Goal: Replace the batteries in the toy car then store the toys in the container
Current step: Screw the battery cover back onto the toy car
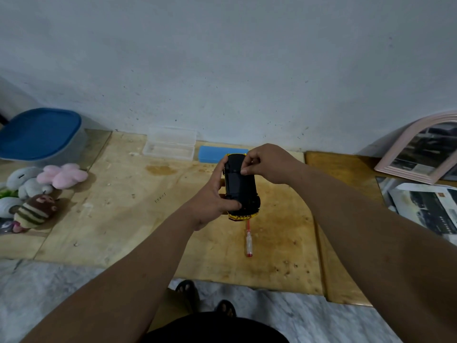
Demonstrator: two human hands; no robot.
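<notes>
While left hand (210,201) clamps upturned toy car (241,186), right hand (267,164) pinching at underside cover: steady chassis, lift gently.

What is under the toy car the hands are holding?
The car is held above the table, underside up. Below its near end lies a screwdriver with a clear handle; its tip is hidden behind the car.

I am finding no legible text, brand, number or sign: the toy car's (240,186) black underside is showing no readable marking, and the printed papers (425,209) at right are appearing too blurred to read.
</notes>
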